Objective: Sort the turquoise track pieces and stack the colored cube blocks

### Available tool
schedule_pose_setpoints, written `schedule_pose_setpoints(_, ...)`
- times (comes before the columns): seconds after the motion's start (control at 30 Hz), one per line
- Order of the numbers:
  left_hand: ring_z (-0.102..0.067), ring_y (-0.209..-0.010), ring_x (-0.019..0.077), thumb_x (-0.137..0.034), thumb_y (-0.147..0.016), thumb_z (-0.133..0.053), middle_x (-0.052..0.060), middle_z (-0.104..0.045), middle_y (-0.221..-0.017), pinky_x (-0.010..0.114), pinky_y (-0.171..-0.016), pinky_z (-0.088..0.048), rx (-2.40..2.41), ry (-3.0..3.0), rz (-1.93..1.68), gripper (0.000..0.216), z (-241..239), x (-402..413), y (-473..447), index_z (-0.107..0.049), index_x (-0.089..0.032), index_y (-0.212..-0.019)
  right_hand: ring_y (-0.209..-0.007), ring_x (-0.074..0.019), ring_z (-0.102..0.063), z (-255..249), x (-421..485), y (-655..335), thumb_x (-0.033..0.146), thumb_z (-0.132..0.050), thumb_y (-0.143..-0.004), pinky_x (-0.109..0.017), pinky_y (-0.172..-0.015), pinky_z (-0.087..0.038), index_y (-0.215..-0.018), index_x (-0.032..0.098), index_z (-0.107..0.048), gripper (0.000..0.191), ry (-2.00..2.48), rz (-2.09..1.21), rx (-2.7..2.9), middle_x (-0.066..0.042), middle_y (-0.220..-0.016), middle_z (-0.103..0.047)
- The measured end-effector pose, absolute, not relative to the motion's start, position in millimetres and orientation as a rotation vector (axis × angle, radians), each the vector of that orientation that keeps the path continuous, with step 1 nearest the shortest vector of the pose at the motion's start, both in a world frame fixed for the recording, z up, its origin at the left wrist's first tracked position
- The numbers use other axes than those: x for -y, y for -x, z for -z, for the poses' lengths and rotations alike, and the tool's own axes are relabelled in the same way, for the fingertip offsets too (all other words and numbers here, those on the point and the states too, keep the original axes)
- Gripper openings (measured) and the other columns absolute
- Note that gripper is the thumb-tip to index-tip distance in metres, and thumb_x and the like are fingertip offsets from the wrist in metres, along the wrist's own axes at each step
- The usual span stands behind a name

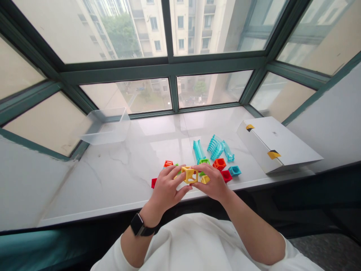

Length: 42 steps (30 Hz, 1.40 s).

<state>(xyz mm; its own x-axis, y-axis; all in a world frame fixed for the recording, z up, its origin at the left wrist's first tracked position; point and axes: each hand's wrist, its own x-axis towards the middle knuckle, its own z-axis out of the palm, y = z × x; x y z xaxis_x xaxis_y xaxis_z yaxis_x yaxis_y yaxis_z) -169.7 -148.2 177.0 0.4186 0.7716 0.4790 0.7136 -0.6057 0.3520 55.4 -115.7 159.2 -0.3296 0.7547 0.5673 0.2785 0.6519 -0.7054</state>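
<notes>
Below a green window frame point(169, 69), a pale marbled sill point(126, 165) is spread with loose plastic pieces. Its right end is taken up by a white box point(284, 145), its far left corner by a clear tub point(108, 138).

Close to the front edge, both hands are brought together around one yellow cube point(188, 175), which is held just above the sill. The left hand point(168, 185) is partly curled, its fingertips laid against the cube's left side and its thumb set low. By the right hand point(212, 180) the opposite side is pinched between fingers and thumb, with only the cube's width left between them.

Behind the hands, a straight turquoise track point(199, 151), a curved turquoise stack point(216, 147) and a short turquoise piece point(228, 151) are laid out. On the left wrist a black watch point(137, 224) is worn. Smaller still, an orange cube point(219, 164), a red cube point(226, 176), a blue cube point(234, 171) and a green cube point(204, 162) are scattered nearby.

An early stage is suggested: one cube has been picked up, no raised structure is seen, and the other visible pieces are left unassembled. Whether anything is joined behind the fingers cannot be told.
</notes>
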Motion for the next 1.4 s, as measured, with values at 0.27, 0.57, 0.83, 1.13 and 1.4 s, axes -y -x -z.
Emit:
schedule_pose_setpoints(0.27,-0.067,-0.114,0.0321,-0.04,-0.095,-0.071,0.01,-0.072,-0.133,0.051,-0.096,-0.057,-1.355,-2.624,-0.943,0.032,-168.8,152.1,176.3,-0.069,-0.025,-0.124,-0.098,-0.0257,-0.075,-165.2,110.2,-62.5,0.04,-0.092,-0.078,-0.04,-0.089,-0.061,-0.117,0.027,-0.071,0.046,0.904,-0.696,2.003,-0.006,-0.108,-0.078)
schedule_pose_setpoints(0.57,-0.071,-0.098,0.0204,-0.02,-0.1,-0.063,0.006,-0.076,-0.106,0.036,-0.088,-0.059,-1.38,-2.295,-1.347,0.019,-165.1,152.5,187.0,-0.071,-0.026,-0.116,-0.097,-0.0252,-0.071,-168.1,107.2,-65.0,0.036,-0.084,-0.087,-0.04,-0.085,-0.061,-0.122,0.028,-0.066,0.04,0.946,-0.641,1.949,-0.006,-0.107,-0.074)
schedule_pose_setpoints(0.83,-0.069,-0.087,0.0188,-0.038,-0.098,-0.069,0.004,-0.071,-0.092,0.033,-0.082,-0.059,-1.428,-1.874,-1.398,0.016,-171.2,153.3,182.0,-0.067,-0.023,-0.094,-0.1,-0.0235,-0.071,-162.5,110.0,-57.3,0.026,-0.075,-0.094,-0.039,-0.086,-0.063,-0.134,0.033,-0.062,0.043,0.855,-0.538,1.931,-0.005,-0.113,-0.069)
schedule_pose_setpoints(1.13,-0.071,-0.107,0.021,-0.041,-0.091,-0.078,0.007,-0.066,-0.12,0.04,-0.096,-0.061,-1.138,-1.37,-1.345,0.048,-171.5,155.9,148.2,-0.05,-0.026,-0.127,-0.099,-0.0218,-0.07,-169.9,114.7,-51.0,0.021,-0.071,-0.096,-0.037,-0.084,-0.064,-0.141,0.034,-0.057,0.049,0.778,-0.517,1.967,-0.006,-0.115,-0.066)
schedule_pose_setpoints(1.4,-0.074,-0.108,0.0269,-0.056,-0.097,-0.067,0.011,-0.071,-0.124,0.049,-0.094,-0.063,-0.842,-0.852,-1.199,0.046,-175.5,151.1,147.7,-0.052,-0.024,-0.127,-0.118,-0.0279,-0.066,-176.5,113.5,-57.7,0.032,-0.076,-0.093,-0.042,-0.089,-0.066,-0.149,0.031,-0.052,0.061,0.827,-0.617,1.904,-0.012,-0.136,-0.06)
